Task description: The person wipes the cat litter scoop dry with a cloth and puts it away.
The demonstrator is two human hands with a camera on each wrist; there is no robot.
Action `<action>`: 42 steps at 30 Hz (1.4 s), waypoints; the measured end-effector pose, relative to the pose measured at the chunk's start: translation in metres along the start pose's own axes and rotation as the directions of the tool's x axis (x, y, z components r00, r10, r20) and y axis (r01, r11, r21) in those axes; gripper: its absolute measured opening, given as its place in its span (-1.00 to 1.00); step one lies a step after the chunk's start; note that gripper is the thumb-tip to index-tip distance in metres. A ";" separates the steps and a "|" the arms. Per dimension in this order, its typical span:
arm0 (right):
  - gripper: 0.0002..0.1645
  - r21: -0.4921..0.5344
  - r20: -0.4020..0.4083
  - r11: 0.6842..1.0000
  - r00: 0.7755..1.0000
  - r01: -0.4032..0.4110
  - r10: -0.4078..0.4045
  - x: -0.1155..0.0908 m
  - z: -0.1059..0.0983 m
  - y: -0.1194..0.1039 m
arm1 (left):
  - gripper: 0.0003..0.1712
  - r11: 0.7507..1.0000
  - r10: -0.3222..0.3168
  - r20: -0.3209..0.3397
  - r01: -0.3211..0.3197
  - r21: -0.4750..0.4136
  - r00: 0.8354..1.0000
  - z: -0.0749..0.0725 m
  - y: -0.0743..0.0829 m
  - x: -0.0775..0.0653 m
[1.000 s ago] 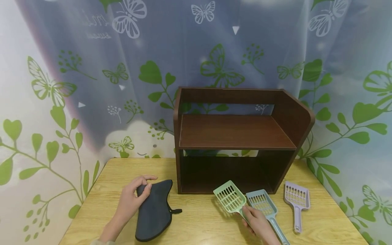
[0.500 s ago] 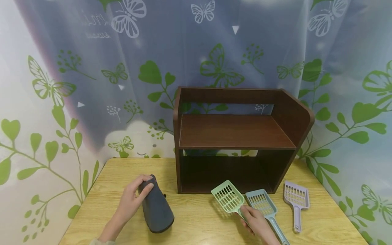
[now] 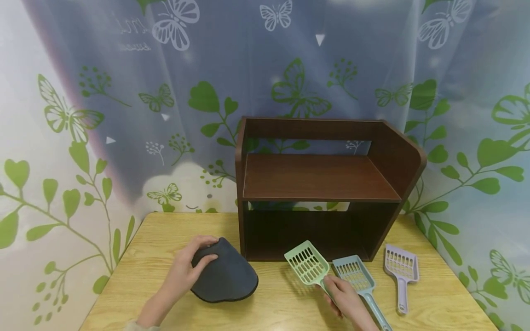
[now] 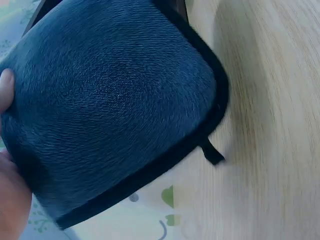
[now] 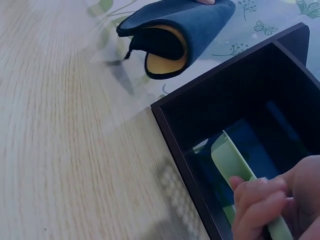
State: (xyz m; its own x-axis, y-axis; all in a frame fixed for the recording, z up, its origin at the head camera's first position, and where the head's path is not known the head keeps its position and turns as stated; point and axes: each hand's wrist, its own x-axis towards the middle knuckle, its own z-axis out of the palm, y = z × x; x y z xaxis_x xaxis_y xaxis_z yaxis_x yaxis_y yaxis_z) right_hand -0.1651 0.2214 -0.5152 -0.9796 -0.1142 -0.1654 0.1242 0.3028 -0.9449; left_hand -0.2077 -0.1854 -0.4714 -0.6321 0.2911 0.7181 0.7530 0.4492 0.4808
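Note:
My left hand pinches a dark blue plush cleaning cloth by its upper edge, left of the shelf. The cloth has black edging and a small black loop; it hangs bent over, and in the right wrist view its curled cloth shows a yellow inner side. My right hand grips a light green slotted litter scoop by the handle, its head tilted up before the shelf's lower opening. Beside that hand a blue litter scoop lies on the table, partly hidden by the right hand.
A dark brown two-tier shelf stands at the back of the wooden table. To the right lies a purple litter scoop. A curtain with leaves and butterflies hangs behind and around the table.
The cloth has turned and swung in my left hand, its lower end going right, while that hand shifted slightly right. The green scoop has moved slightly left; the other scoops stayed put.

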 end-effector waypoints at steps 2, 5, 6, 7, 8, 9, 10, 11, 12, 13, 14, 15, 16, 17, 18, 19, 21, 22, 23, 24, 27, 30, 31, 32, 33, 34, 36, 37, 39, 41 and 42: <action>-0.49 0.003 -0.002 1.000 1.000 0.012 -0.012 0.000 0.001 -0.001 | -0.41 1.000 -0.026 0.003 0.026 0.003 1.000 0.000 0.002 0.001; -0.47 0.014 -0.005 1.000 1.000 0.014 -0.014 0.001 0.002 -0.002 | -0.47 0.999 -0.033 0.019 0.032 0.023 0.999 0.000 0.003 0.002; -0.47 0.017 -0.006 1.000 1.000 0.014 -0.014 0.001 0.002 -0.003 | -0.50 0.999 -0.025 0.025 0.024 0.046 0.999 0.000 0.003 0.002; -0.46 0.019 -0.008 1.000 1.000 0.014 -0.014 0.001 0.002 -0.004 | -0.54 0.997 -0.011 0.031 0.009 0.073 0.999 0.000 0.004 0.003; -0.46 0.021 -0.011 1.000 1.000 0.013 -0.013 0.001 0.002 -0.004 | -0.56 0.994 0.008 0.032 -0.012 0.106 0.999 0.000 0.004 0.005; -0.44 0.023 -0.011 1.000 1.000 0.011 -0.011 0.001 0.002 -0.005 | -0.59 0.990 0.029 0.033 -0.033 0.137 0.999 0.000 0.004 0.006; -0.44 0.025 -0.012 1.000 1.000 0.014 -0.013 0.001 0.002 -0.006 | -0.62 0.984 0.050 0.034 -0.055 0.167 0.998 0.000 0.005 0.007; -0.43 0.025 -0.013 1.000 1.000 0.015 -0.014 0.001 0.002 -0.007 | -0.65 0.977 0.071 0.033 -0.076 0.197 0.997 0.000 0.006 0.008; -0.42 0.025 -0.011 1.000 1.000 0.018 -0.017 0.001 0.002 -0.007 | -0.68 0.970 0.089 0.033 -0.095 0.223 0.995 0.000 0.007 0.010; -0.42 0.028 -0.010 0.999 1.000 0.018 -0.018 0.000 0.002 -0.008 | -0.71 0.965 0.107 0.035 -0.112 0.239 0.994 0.000 0.008 0.011; -0.41 0.028 -0.007 0.999 1.000 0.017 -0.017 0.000 0.002 -0.009 | -0.74 0.959 0.123 0.036 -0.128 0.252 0.992 0.001 0.009 0.013; -0.40 0.030 0.002 0.999 1.000 0.017 -0.017 0.000 0.002 -0.010 | -0.77 0.954 0.139 0.040 -0.145 0.263 0.989 0.002 0.010 0.015; -0.39 0.033 0.007 0.999 1.000 0.011 -0.011 0.000 0.002 -0.012 | -0.80 0.949 0.155 0.044 -0.161 0.271 0.987 0.002 0.011 0.017; -0.38 0.034 0.015 0.999 1.000 0.007 -0.008 0.001 0.002 -0.013 | -0.83 0.944 0.171 0.047 -0.178 0.278 0.984 0.003 0.012 0.019; -0.37 0.036 0.025 0.999 1.000 0.004 -0.005 0.001 0.002 -0.013 | -0.85 0.939 0.183 0.053 -0.191 0.286 0.982 0.004 0.014 0.022; -0.36 0.037 0.036 0.999 0.999 0.001 -0.002 0.001 0.002 -0.014 | -0.86 0.934 0.198 0.060 -0.207 0.293 0.978 0.005 0.015 0.025; -0.33 0.045 0.063 0.999 0.998 -0.005 0.003 0.002 0.002 -0.016 | -0.87 0.922 0.225 0.074 -0.237 0.308 0.972 0.008 0.017 0.030; -0.32 0.043 0.072 0.999 0.997 -0.011 0.008 0.003 0.003 -0.017 | -0.86 0.915 0.235 0.081 -0.248 0.317 0.969 0.009 0.018 0.033; -0.31 0.043 0.088 0.999 0.996 -0.018 0.014 0.003 0.003 -0.018 | -0.85 0.909 0.244 0.091 -0.260 0.327 0.966 0.010 0.020 0.036; -0.30 0.045 0.103 0.999 0.994 -0.023 0.018 0.004 0.004 -0.019 | -0.84 0.902 0.252 0.101 -0.271 0.337 0.963 0.012 0.021 0.039; -0.29 0.046 0.131 0.999 0.991 -0.024 0.018 0.005 0.006 -0.020 | -0.81 0.880 0.279 0.128 -0.307 0.362 0.952 0.016 0.023 0.047; -0.28 0.051 0.162 0.999 0.987 -0.015 0.007 0.006 0.009 -0.021 | -0.81 0.858 0.303 0.157 -0.340 0.385 0.940 0.021 0.025 0.055; -0.27 0.049 0.167 0.999 0.986 -0.013 0.005 0.006 0.010 -0.022 | -0.81 0.851 0.314 0.166 -0.354 0.388 0.935 0.023 0.026 0.058; -0.26 0.048 0.178 0.999 0.984 -0.014 0.005 0.006 0.010 -0.022 | -0.82 0.842 0.324 0.177 -0.369 0.393 0.929 0.024 0.027 0.061; -0.26 0.046 0.184 0.999 0.983 -0.021 0.012 0.005 0.012 -0.023 | -0.83 0.833 0.335 0.187 -0.383 0.399 0.923 0.026 0.028 0.063; -0.25 0.045 0.189 0.999 0.982 -0.026 0.017 0.005 0.013 -0.023 | -0.84 0.823 0.348 0.197 -0.400 0.404 0.916 0.028 0.029 0.066; -0.25 0.038 0.196 0.999 0.980 -0.029 0.021 0.004 0.016 -0.025 | -0.85 0.796 0.384 0.214 -0.439 0.416 0.898 0.032 0.031 0.072; -0.26 0.034 0.200 0.999 0.980 -0.026 0.018 0.004 0.017 -0.026 | -0.85 0.781 0.401 0.222 -0.458 0.425 0.889 0.034 0.033 0.075; -0.29 0.029 0.210 0.999 0.978 -0.017 0.011 0.003 0.020 -0.027 | -0.84 0.748 0.430 0.235 -0.490 0.447 0.872 0.038 0.036 0.081; -0.31 0.027 0.219 1.000 0.976 -0.012 0.005 0.003 0.024 -0.029 | -0.83 0.715 0.454 0.250 -0.518 0.469 0.855 0.042 0.040 0.085; -0.32 0.029 0.222 1.000 0.975 -0.009 0.002 0.003 0.026 -0.030 | -0.82 0.701 0.463 0.257 -0.528 0.480 0.848 0.045 0.042 0.087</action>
State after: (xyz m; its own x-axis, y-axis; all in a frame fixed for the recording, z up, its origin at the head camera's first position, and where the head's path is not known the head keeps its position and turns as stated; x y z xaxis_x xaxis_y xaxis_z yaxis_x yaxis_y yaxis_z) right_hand -0.1673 0.1869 -0.4944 -0.9199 -0.3208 -0.2257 0.1372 0.2759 -0.9514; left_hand -0.2391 -0.1030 -0.4112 -0.2342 0.6722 0.7024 0.7740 0.5661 -0.2836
